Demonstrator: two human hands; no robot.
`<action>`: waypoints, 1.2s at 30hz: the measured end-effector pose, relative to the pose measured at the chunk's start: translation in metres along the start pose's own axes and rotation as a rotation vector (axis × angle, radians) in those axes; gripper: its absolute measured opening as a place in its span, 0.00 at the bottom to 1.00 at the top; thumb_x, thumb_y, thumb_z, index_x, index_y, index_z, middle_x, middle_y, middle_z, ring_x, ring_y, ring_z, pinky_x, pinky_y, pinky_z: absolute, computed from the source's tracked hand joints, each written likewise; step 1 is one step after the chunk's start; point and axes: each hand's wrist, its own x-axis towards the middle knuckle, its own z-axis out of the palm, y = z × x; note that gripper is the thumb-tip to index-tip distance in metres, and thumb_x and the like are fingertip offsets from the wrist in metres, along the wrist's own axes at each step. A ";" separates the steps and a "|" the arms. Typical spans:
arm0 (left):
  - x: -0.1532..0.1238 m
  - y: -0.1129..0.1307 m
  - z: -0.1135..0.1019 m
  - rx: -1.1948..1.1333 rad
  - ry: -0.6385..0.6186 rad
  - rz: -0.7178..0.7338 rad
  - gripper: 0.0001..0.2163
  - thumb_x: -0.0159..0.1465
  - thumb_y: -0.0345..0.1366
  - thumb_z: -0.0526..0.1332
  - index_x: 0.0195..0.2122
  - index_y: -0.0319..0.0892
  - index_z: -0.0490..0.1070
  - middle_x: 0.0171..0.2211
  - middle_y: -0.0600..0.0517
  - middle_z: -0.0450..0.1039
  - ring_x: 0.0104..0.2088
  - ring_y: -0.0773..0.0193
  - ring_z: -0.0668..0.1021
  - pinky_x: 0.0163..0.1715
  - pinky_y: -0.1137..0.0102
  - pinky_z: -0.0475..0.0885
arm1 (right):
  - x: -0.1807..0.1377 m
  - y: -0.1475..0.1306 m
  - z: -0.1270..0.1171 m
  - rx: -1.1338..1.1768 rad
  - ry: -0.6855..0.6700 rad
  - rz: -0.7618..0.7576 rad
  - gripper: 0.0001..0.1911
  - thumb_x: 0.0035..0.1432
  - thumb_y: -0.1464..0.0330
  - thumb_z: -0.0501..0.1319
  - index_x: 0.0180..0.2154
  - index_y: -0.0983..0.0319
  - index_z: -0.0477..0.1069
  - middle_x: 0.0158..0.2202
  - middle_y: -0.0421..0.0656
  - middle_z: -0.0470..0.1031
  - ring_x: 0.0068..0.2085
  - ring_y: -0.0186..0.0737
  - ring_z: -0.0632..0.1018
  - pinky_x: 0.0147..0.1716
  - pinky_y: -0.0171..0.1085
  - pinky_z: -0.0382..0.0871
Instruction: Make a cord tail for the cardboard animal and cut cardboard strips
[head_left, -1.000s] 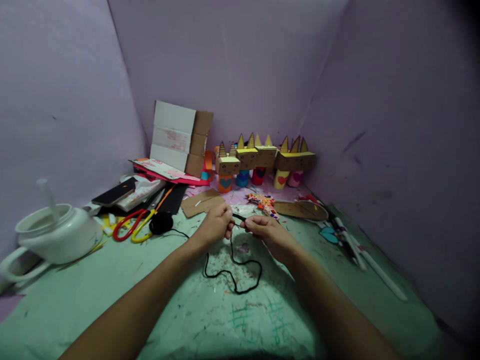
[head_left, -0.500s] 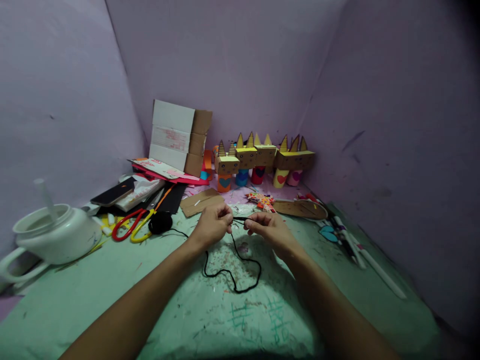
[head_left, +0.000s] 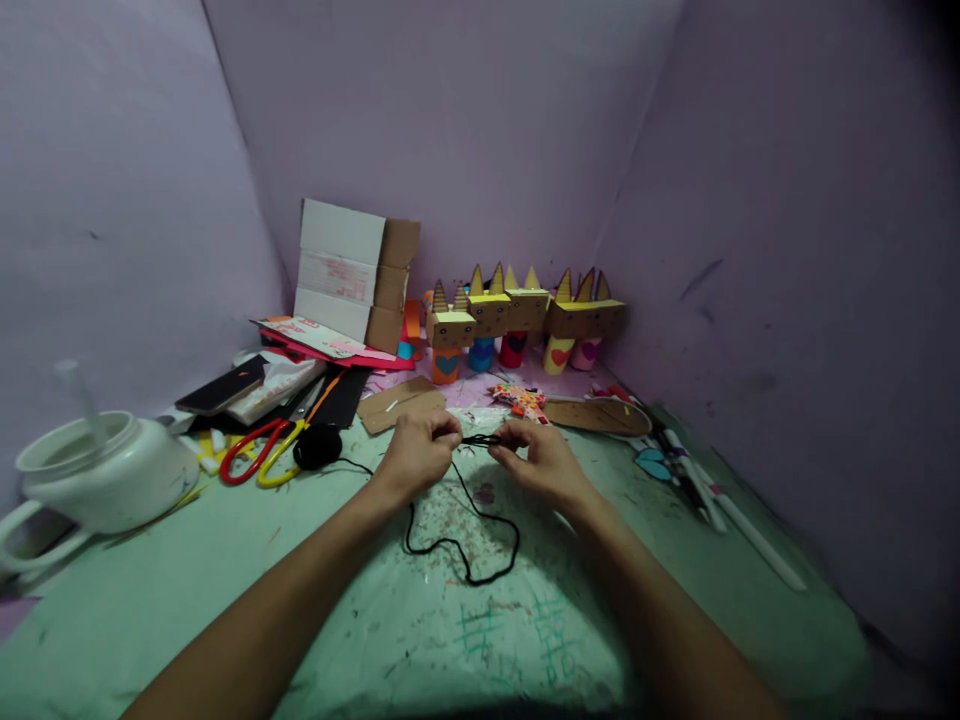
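Several strands of black yarn [head_left: 478, 440] stretch between my two hands, just above the table. My left hand [head_left: 420, 450] pinches one end of the bundle, and my right hand [head_left: 538, 455] pinches the other. A loose length of the same yarn drops below my left hand and curves in a loop over the tabletop. To the left lies a black yarn ball [head_left: 317, 446], its tail running behind my left wrist. Scissors with red and yellow handles [head_left: 259, 455] rest beside the ball.
Cardboard-headed tube figures [head_left: 491, 320] stand along the back wall. A white teapot [head_left: 112, 475] is on the left, near a dark phone [head_left: 221, 388]. Flat cardboard [head_left: 401, 403] lies behind my left hand. Pens and markers [head_left: 694, 480] lie right. A green cover [head_left: 337, 600] spans the table.
The yarn strands between my hands look slightly more spread out, and my right hand's fingers have shifted a little. The whole view has moved slightly.
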 end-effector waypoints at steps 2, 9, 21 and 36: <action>0.000 0.000 0.000 0.019 0.008 0.009 0.05 0.49 0.28 0.55 0.19 0.40 0.67 0.15 0.57 0.63 0.19 0.69 0.66 0.20 0.75 0.58 | 0.000 0.000 -0.001 0.009 0.009 0.020 0.04 0.47 0.69 0.57 0.26 0.61 0.69 0.25 0.41 0.72 0.28 0.38 0.71 0.29 0.35 0.61; -0.001 0.000 -0.001 0.076 0.025 0.048 0.06 0.49 0.27 0.55 0.18 0.40 0.68 0.15 0.57 0.64 0.20 0.69 0.67 0.21 0.74 0.57 | -0.002 0.000 -0.002 -0.069 0.070 -0.044 0.04 0.44 0.72 0.57 0.26 0.60 0.70 0.24 0.40 0.72 0.27 0.36 0.71 0.29 0.34 0.62; -0.002 0.005 0.000 0.103 0.031 0.029 0.06 0.49 0.27 0.56 0.18 0.40 0.69 0.17 0.56 0.65 0.21 0.68 0.67 0.23 0.73 0.58 | 0.000 -0.009 0.004 0.458 0.219 0.194 0.01 0.36 0.71 0.60 0.20 0.62 0.69 0.25 0.42 0.74 0.27 0.37 0.73 0.28 0.35 0.64; 0.000 0.002 -0.002 0.082 0.018 0.035 0.05 0.49 0.27 0.56 0.19 0.40 0.69 0.16 0.56 0.65 0.21 0.69 0.67 0.22 0.74 0.57 | 0.000 -0.006 0.006 0.306 0.296 -0.040 0.05 0.41 0.73 0.58 0.27 0.61 0.66 0.24 0.40 0.71 0.26 0.35 0.71 0.26 0.34 0.65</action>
